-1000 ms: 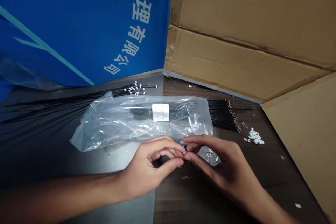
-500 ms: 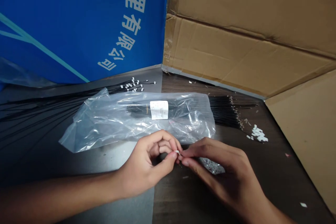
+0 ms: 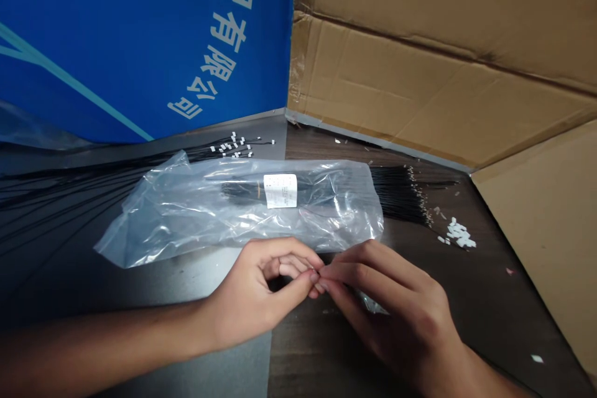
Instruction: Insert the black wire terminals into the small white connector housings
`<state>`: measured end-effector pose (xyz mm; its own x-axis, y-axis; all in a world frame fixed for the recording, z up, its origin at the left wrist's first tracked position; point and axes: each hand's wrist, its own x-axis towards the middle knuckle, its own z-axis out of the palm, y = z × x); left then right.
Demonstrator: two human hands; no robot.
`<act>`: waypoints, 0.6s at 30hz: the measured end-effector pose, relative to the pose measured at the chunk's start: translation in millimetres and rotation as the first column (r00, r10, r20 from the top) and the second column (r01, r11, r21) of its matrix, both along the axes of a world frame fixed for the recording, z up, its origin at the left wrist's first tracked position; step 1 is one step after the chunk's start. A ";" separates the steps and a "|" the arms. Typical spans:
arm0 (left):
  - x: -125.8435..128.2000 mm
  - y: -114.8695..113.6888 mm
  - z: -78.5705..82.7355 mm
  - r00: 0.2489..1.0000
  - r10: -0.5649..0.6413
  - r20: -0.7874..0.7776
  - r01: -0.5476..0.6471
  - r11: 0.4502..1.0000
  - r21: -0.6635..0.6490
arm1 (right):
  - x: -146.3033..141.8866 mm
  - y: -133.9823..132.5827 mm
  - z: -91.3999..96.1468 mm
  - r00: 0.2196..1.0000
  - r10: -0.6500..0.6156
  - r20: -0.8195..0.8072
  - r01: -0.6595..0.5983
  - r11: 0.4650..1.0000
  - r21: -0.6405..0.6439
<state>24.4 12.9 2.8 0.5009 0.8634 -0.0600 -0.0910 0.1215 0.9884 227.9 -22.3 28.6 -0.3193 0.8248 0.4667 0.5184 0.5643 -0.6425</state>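
Note:
My left hand (image 3: 268, 289) is closed in a pinch, thumb against forefinger. A small white connector housing is in this pinch, now almost wholly hidden by the fingertips. Tip to tip with it, my right hand (image 3: 396, 298) pinches a thin black wire, mostly covered by the fingers; a dark strand shows beside the right wrist. Just beyond both hands lies a clear plastic bag (image 3: 200, 227) with a white label (image 3: 280, 191) and a bundle of black wires inside. The bundle's bare-tipped wire ends (image 3: 401, 194) stick out of the bag's right end.
A heap of white connector housings (image 3: 461, 234) lies at the right. Black wires with white connectors (image 3: 231, 148) fan out at the back left. Part of another clear bag (image 3: 373, 305) shows under my right hand. A blue panel (image 3: 116, 31) and cardboard (image 3: 420, 74) wall the table.
The fingertips of my hands have closed together, covering the white housing that showed between them. My right hand has rolled slightly over. The view has shifted a little.

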 end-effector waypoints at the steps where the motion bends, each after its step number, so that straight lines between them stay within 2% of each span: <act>1: 0.0 0.2 0.2 1.000 0.000 0.000 0.000 1.000 -0.004 | 0.0 0.0 0.3 1.000 0.006 0.000 -0.006 1.000 -0.006; 10: -1.2 2.9 5.2 1.000 -0.010 -0.017 0.009 0.998 -0.067 | 2.7 0.5 4.9 0.999 0.012 -0.033 -0.014 0.999 -0.039; 18: -2.0 1.8 3.5 0.999 -0.032 -0.026 0.030 0.997 -0.064 | 3.3 0.2 3.3 0.999 0.019 -0.026 -0.021 0.998 -0.067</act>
<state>22.3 14.8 6.3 0.5249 0.8415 -0.1279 -0.0599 0.1864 0.9806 231.2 -22.1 31.9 -0.3244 0.8483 0.4184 0.4905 0.5291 -0.6924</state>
